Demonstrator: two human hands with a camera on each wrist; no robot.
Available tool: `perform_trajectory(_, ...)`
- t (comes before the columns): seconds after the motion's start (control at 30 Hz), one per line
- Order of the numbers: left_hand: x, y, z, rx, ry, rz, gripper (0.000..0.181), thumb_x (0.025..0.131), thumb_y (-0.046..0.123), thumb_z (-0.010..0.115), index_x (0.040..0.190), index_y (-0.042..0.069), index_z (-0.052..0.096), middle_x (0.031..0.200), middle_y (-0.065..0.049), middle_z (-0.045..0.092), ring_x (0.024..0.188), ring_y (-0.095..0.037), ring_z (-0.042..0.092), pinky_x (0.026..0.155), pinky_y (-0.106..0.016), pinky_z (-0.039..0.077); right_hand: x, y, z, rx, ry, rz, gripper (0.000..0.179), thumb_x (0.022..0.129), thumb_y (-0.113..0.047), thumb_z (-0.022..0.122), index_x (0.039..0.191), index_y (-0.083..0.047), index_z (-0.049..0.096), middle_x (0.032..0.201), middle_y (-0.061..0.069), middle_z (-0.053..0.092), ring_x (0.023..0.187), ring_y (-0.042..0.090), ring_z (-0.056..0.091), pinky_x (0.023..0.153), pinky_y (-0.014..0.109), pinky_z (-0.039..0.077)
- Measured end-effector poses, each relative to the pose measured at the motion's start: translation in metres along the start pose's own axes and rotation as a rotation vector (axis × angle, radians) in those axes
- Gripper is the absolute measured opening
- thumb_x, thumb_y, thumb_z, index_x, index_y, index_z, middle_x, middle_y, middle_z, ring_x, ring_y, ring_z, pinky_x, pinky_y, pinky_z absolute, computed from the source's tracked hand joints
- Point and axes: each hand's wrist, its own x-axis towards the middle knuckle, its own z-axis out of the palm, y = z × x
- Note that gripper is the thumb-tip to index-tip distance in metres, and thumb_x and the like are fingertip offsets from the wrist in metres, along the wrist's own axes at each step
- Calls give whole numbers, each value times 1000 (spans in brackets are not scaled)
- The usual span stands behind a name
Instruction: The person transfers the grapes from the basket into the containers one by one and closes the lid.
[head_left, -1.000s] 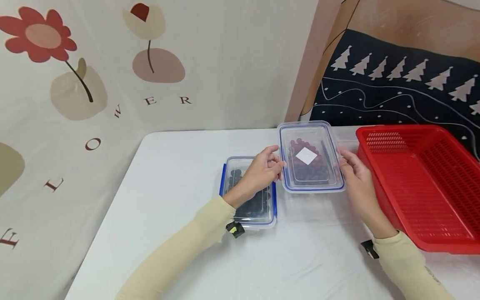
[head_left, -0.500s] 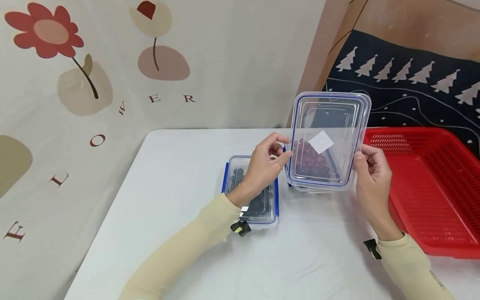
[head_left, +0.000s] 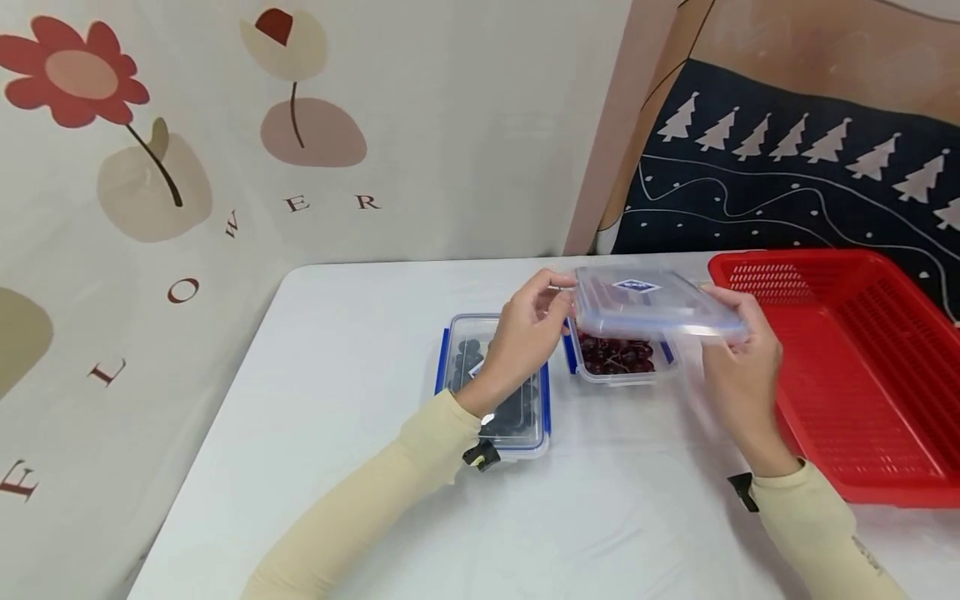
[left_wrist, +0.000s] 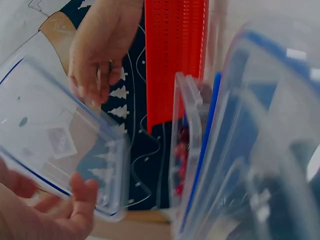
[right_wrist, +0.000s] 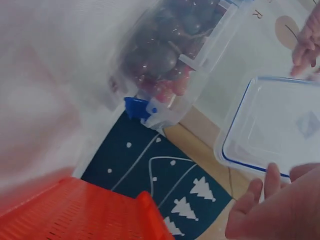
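Note:
Both hands hold a clear plastic lid with a blue seal line, tilted over an uncovered box of dark red grapes. At the lid's left edge, my left hand pinches it between thumb and fingers. My right hand grips the opposite edge, which is blurred. A diamond-shaped sticker shows on the lid. The right wrist view has the grape box's blue side clip hanging outward. Beneath my left forearm stands a lidded box of dark round fruit, partly hidden.
A large red plastic basket with perforated sides stands to the right, close by my right hand. White cloth covers the table. Behind it hangs a printed curtain with flowers and letters.
The lid was raised steeply half a second ago, with its underside facing me; now it is lowered and nearly flat, sticker print upward. The grapes below now show uncovered at the front.

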Motion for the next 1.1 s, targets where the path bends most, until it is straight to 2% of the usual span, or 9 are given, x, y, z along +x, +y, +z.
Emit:
perform_trajectory(0.13, 0, -4, 3, 34, -90, -159, 48, 115, 41, 55, 151, 9, 57, 146, -10, 65, 109, -18, 67, 88, -38, 60, 0, 7, -4, -19, -100, 38, 38, 110, -5, 64, 148, -9, 69, 140, 9, 70, 106, 12, 64, 91, 14, 50)
perform_trajectory(0.27, 0, -10, 5, 176, -133, -227, 70, 107, 45, 68, 165, 12, 44, 153, -8, 59, 108, -20, 65, 84, -38, 58, 2, 10, -4, 50, -224, 150, 44, 118, -16, 43, 158, -12, 60, 155, 9, 61, 119, 11, 62, 96, 13, 50)
perform_trajectory(0.33, 0, -13, 6, 224, -151, -259, 78, 105, 43, 71, 170, 13, 38, 159, -8, 56, 117, -23, 66, 93, -43, 58, 2, 11, -4, 61, -297, 218, 49, 119, -21, 36, 164, -14, 53, 163, 9, 53, 130, 17, 58, 100, 14, 48)
perform_trajectory(0.4, 0, -17, 7, 263, -188, -291, 85, 106, 41, 71, 174, 14, 29, 167, -8, 48, 131, -26, 63, 108, -46, 52, 2, 12, -4, 56, -366, 289, 52, 119, -25, 32, 169, -20, 44, 171, 8, 44, 142, 25, 51, 110, 22, 46)
perform_trajectory(0.47, 0, -19, 8, 292, -236, -324, 89, 106, 39, 70, 176, 15, 21, 174, -7, 38, 149, -27, 50, 121, -47, 40, 2, 14, -4, 25, -416, 315, 55, 118, -26, 34, 173, -24, 36, 177, 7, 33, 154, 33, 38, 120, 38, 41)
perform_trajectory(0.57, 2, -20, 10, 311, -298, -353, 95, 106, 34, 69, 177, 15, 10, 179, -8, 25, 159, -29, 34, 127, -47, 29, 3, 17, 0, -2, -472, 333, 62, 116, -25, 40, 176, -27, 25, 181, 8, 18, 163, 40, 17, 123, 68, 27)
perform_trajectory(0.63, 3, -21, 13, 318, -318, -359, 97, 105, 31, 69, 177, 13, 6, 180, -9, 20, 161, -30, 27, 128, -47, 27, 4, 21, 4, -25, -499, 327, 66, 116, -23, 43, 177, -27, 19, 182, 11, 11, 165, 42, 6, 121, 77, 19)
perform_trajectory(0.93, 11, -30, 33, 419, -323, -354, 96, 108, 23, 67, 173, 0, 0, 180, -18, 11, 164, -30, 18, 129, -42, 21, 4, 36, 14, -59, -547, 348, 66, 119, -26, 37, 178, -23, 7, 182, 12, 8, 165, 41, 6, 123, 72, 15)
perform_trajectory(1.1, 15, -32, 37, 468, -319, -376, 90, 110, 19, 62, 172, -4, 1, 178, -23, 16, 160, -33, 31, 126, -41, 31, 7, 39, 18, -58, -582, 359, 66, 118, -23, 35, 177, -16, 6, 181, 17, 8, 165, 43, 8, 126, 67, 14)
